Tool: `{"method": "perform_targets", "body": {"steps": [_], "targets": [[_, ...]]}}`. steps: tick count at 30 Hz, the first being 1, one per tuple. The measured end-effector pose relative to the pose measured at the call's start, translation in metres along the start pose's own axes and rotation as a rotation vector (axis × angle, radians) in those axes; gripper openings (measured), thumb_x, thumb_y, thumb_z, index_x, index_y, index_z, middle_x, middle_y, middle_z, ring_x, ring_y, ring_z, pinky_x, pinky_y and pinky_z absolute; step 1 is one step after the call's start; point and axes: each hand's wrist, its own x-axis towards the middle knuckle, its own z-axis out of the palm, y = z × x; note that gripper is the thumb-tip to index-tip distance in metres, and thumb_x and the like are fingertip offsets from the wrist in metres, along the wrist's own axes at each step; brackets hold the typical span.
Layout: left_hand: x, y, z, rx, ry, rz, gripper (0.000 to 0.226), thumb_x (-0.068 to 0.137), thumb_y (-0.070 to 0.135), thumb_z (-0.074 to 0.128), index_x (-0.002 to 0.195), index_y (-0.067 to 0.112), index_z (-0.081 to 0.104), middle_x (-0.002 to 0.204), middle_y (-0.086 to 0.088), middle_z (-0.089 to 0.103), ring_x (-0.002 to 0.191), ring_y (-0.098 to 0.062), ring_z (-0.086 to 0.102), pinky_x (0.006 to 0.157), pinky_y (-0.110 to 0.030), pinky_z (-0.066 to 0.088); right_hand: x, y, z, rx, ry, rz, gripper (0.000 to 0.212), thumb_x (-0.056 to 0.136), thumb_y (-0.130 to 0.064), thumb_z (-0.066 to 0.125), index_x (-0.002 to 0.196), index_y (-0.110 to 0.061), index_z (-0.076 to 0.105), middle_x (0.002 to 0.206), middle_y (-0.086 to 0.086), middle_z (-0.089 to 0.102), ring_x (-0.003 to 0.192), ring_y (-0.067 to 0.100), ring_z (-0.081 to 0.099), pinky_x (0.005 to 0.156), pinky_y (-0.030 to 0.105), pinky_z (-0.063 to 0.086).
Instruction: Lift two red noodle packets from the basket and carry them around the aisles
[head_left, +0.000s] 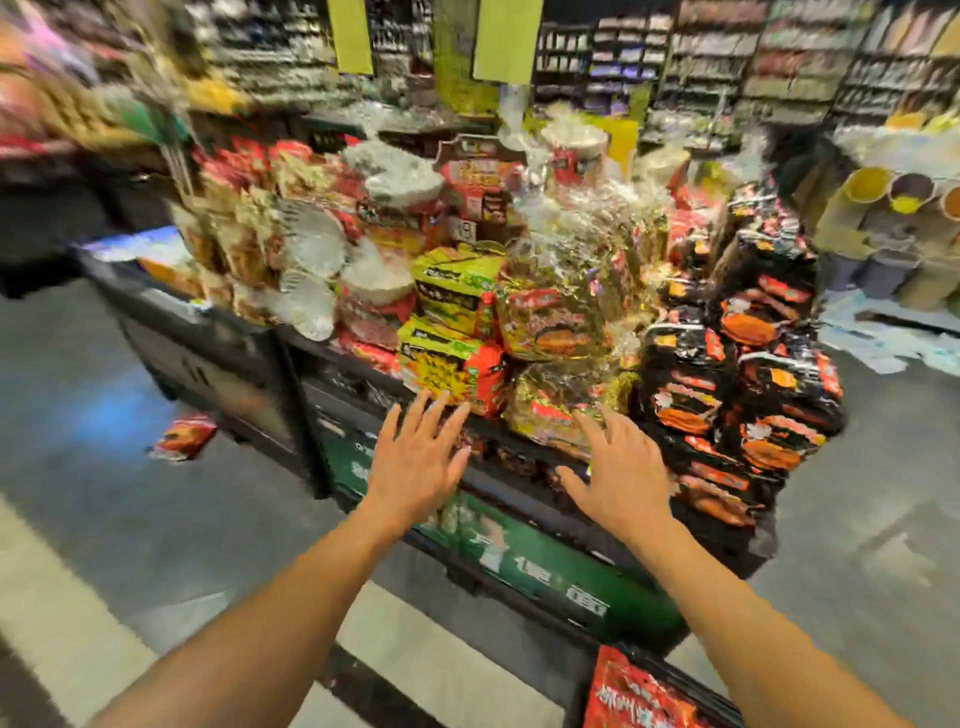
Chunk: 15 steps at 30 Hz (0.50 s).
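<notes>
Both my arms reach forward toward a shop display stand (545, 566) piled with instant-noodle multipacks. My left hand (418, 457) has its fingers spread and straight, fingertips just below a green-and-red noodle pack (452, 364); it holds nothing. My right hand (618, 467) is also spread flat, fingers straight, right in front of a gold-wrapped noodle pack (550, 410); whether it touches the pack is unclear. The picture is blurred by motion.
Black-and-red noodle packs (743, 395) are stacked at the stand's right end, red packs and clear-lidded bowls (311, 254) at its left. One red pack (183, 437) lies on the grey floor at left, another red pack (639, 696) at the bottom edge. Shelving fills the background.
</notes>
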Motion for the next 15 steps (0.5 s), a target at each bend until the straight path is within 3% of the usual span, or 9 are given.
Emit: {"method": "perform_targets", "body": {"steps": [7,12,15], "targets": [[-0.076,-0.157,-0.082,0.1,0.129,-0.247,0.063,0.099,0.056,0.04,0.157,0.031,0.041,0.164,-0.004,0.039,0.154,-0.029,0.029,0.121,-0.057,0.028,0.063,-0.162,-0.03,0.153,0.113,-0.198,0.081,0.083,-0.067,0.059,0.151,-0.024,0.047,0.154,0.011,0.047,0.141,0.033,0.045,0.111,0.052,0.045],[-0.143,-0.244,-0.119,0.163,0.167,-0.461,0.062,0.099,0.055,0.037,0.156,0.031,0.043,0.163,-0.004,0.04,0.154,-0.03,0.03,0.122,-0.059,0.025,0.089,-0.279,-0.037,0.207,0.098,-0.373,0.084,0.086,-0.071,0.055,0.157,-0.03,0.036,0.163,0.004,0.036,0.149,0.028,0.035,0.118,0.047,0.036],[-0.182,-0.29,-0.13,0.181,0.171,-0.59,0.062,0.099,0.055,0.036,0.155,0.031,0.044,0.163,-0.004,0.039,0.154,-0.03,0.029,0.121,-0.06,0.026,0.1,-0.342,-0.033,0.271,0.12,-0.482,0.083,0.083,-0.071,0.06,0.153,-0.027,0.044,0.158,0.006,0.043,0.143,0.029,0.043,0.112,0.049,0.042]]}}
